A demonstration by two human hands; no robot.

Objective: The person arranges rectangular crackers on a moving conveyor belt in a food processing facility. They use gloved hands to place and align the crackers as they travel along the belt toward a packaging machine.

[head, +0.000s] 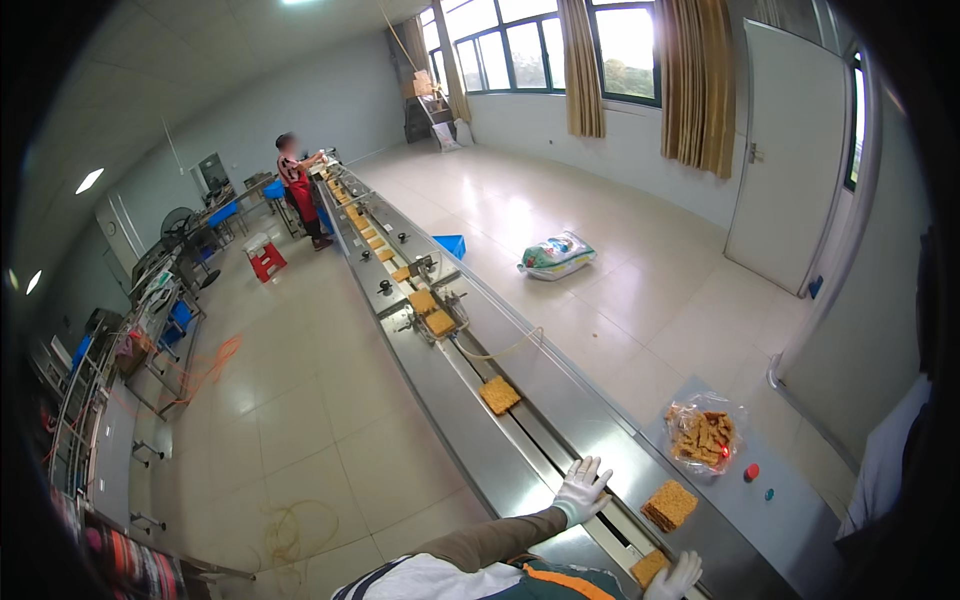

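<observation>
My gloved left hand (582,492) lies palm down over the conveyor channel (541,450), fingers extended and thumb apart. A tan edge shows beside its palm, perhaps a snack cake mostly hidden underneath. Lower right, my gloved right hand (677,576) has its fingers spread beside a square golden snack cake (649,568) in the channel; its palm side meets the cake's edge. A short stack of similar cakes (670,505) stands on the steel top to the right of the channel. Farther up the channel lies a single cake (499,394).
Black knobs and a guide bracket (450,296) flank the channel, with a tube (517,346) looping out. A bag of broken pieces (703,435), a red cap (751,472) and the red switch's green neighbour (769,494) sit on the side panel. A person (298,187) stands at the far end.
</observation>
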